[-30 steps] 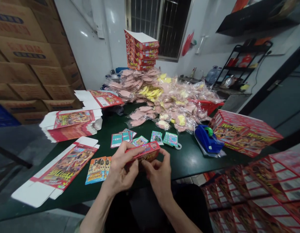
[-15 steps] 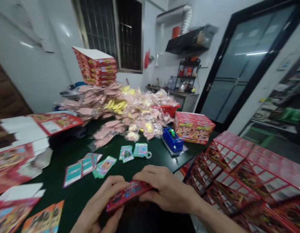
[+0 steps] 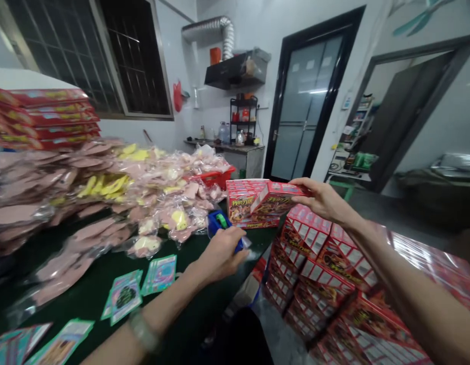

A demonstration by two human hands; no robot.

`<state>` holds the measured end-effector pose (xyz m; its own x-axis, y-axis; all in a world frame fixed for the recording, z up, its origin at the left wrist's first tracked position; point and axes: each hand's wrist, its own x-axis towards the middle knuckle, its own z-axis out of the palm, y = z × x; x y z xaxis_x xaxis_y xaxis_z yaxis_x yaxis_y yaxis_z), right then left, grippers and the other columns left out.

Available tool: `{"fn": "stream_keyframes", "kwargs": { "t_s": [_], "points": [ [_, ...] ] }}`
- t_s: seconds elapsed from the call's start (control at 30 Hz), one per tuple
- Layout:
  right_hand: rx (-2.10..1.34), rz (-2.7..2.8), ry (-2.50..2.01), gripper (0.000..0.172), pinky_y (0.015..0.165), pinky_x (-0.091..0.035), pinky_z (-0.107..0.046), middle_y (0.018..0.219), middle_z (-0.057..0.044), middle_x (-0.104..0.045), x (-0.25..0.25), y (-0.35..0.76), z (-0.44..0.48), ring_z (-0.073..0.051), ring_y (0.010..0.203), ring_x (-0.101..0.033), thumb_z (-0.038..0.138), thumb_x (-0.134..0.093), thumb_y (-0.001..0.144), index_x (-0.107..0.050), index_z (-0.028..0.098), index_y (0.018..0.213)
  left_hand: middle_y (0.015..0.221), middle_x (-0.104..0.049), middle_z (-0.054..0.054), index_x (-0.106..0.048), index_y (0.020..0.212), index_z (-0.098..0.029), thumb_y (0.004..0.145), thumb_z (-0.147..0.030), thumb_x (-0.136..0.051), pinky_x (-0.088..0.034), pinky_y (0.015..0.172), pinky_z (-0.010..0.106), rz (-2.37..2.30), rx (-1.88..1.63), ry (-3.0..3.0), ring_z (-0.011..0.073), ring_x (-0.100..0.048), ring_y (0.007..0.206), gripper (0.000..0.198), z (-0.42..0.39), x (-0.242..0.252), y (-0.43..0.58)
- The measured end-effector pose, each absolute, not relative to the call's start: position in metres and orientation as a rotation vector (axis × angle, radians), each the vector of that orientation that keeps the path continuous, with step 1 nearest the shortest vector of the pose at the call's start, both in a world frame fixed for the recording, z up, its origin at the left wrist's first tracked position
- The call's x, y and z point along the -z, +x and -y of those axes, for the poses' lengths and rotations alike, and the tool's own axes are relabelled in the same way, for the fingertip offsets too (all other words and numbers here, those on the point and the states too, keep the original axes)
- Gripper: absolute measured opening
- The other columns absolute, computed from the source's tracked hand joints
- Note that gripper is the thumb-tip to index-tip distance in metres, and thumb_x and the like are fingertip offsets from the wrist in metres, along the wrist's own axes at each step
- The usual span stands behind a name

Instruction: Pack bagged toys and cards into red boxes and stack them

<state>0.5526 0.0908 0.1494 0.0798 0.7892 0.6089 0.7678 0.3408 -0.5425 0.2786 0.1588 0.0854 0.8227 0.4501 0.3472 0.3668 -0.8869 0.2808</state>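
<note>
My right hand [image 3: 321, 199] is closed on a small red printed box [image 3: 277, 197], held out over the top of a big stack of like boxes [image 3: 333, 263] at the right of the table. My left hand [image 3: 222, 254] reaches to the blue tape dispenser [image 3: 219, 223] on the dark green table [image 3: 86, 294]; its fingers curl at the dispenser's near end, and what they pinch, if anything, is hidden. Several more red boxes [image 3: 245, 205] are stacked on the table behind the dispenser.
A heap of pink and yellow packets in clear bags [image 3: 116, 187] covers the table's back. Teal cards [image 3: 143, 284] lie loose near the front. Folded red cartons [image 3: 44, 119] are piled at the far left. A red basket [image 3: 215, 177], a shelf and a dark door stand beyond.
The view has swung right. My right hand has carried the red box up and rightward over the box stack; my left hand let go of it and reached to the tape dispenser.
</note>
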Motion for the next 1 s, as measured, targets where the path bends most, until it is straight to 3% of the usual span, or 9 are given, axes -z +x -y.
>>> {"fn": "stream_keyframes", "kwargs": {
  "t_s": [0.17, 0.47, 0.8, 1.0],
  "points": [
    [0.084, 1.797, -1.498, 0.023, 0.070, -0.047, -0.031, 0.085, -0.005, -0.065, -0.126, 0.582, -0.124, -0.019, 0.076, -0.059, 0.020, -0.058, 0.073, -0.058, 0.017, 0.097, 0.113, -0.060, 0.011, -0.058, 0.108, -0.013, 0.082, -0.031, -0.061, -0.047, 0.089, 0.046, -0.727, -0.143, 2.943, 0.0246, -0.058, 0.104, 0.031, -0.191, -0.077, 0.354],
    [0.207, 1.855, -1.407, 0.025, 0.076, -0.047, -0.034, 0.097, -0.009, -0.059, -0.102, 0.604, -0.144, -0.021, 0.087, -0.057, 0.023, -0.049, 0.083, -0.050, 0.018, 0.108, 0.116, -0.057, 0.009, -0.053, 0.116, -0.016, 0.087, -0.032, -0.056, -0.052, 0.082, 0.042, -0.823, 0.389, 2.926, 0.0216, -0.059, 0.099, 0.034, -0.251, -0.064, 0.392],
    [0.221, 1.994, -1.340, 0.029, 0.081, -0.047, -0.037, 0.099, -0.012, -0.058, -0.090, 0.621, -0.182, -0.022, 0.089, -0.056, 0.022, -0.048, 0.083, -0.053, 0.014, 0.110, 0.115, -0.058, 0.008, -0.055, 0.114, -0.017, 0.086, -0.031, -0.057, -0.051, 0.082, 0.042, -0.932, 0.421, 2.891, 0.0215, -0.059, 0.099, 0.031, -0.247, -0.058, 0.402],
    [0.233, 2.041, -1.316, 0.028, 0.080, -0.046, -0.035, 0.095, -0.008, -0.057, -0.094, 0.613, -0.200, -0.020, 0.086, -0.056, 0.017, -0.054, 0.078, -0.058, 0.017, 0.106, 0.105, -0.062, 0.007, -0.056, 0.110, -0.016, 0.086, -0.036, -0.055, -0.052, 0.076, 0.038, -1.219, -0.087, 2.803, 0.0199, -0.062, 0.091, 0.031, -0.243, -0.071, 0.394]
  ]
}}
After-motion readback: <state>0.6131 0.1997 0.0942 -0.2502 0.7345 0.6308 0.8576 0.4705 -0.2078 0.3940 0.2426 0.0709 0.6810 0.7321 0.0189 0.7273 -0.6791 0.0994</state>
